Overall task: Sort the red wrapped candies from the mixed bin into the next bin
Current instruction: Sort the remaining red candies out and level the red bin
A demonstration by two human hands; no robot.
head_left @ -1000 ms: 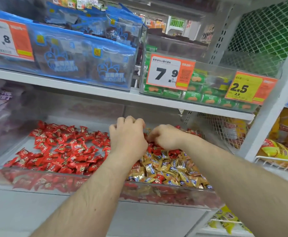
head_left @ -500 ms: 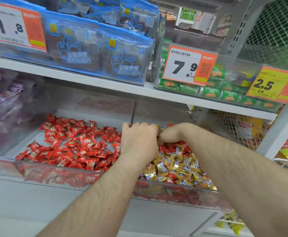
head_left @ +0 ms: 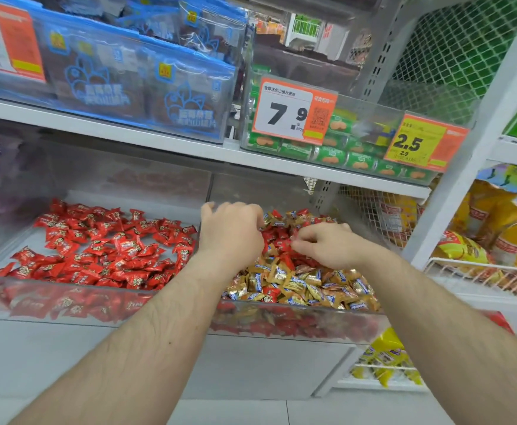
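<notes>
The mixed bin [head_left: 300, 325] on the right holds gold wrapped candies [head_left: 297, 283] at the front and red wrapped candies [head_left: 277, 237] further back. To its left, the neighbouring clear bin [head_left: 67, 302] is full of red candies [head_left: 113, 250]. My left hand [head_left: 229, 231] hovers over the divider at the mixed bin's left edge. Its fingers are curled down and its back faces me, so the palm is hidden. My right hand [head_left: 324, 243] reaches into the mixed bin, and its fingertips pinch a red candy in the pile.
A white shelf [head_left: 159, 142] runs close above both bins, carrying blue bags [head_left: 134, 84] and a box of green packs [head_left: 343, 148] with price tags. At the right, a white upright [head_left: 453, 191] and wire baskets of yellow bags [head_left: 481, 256] stand beside the mixed bin.
The two hands touched half a second ago and now have a small gap between them. Both stay over the back of the mixed bin. The view has shifted slightly.
</notes>
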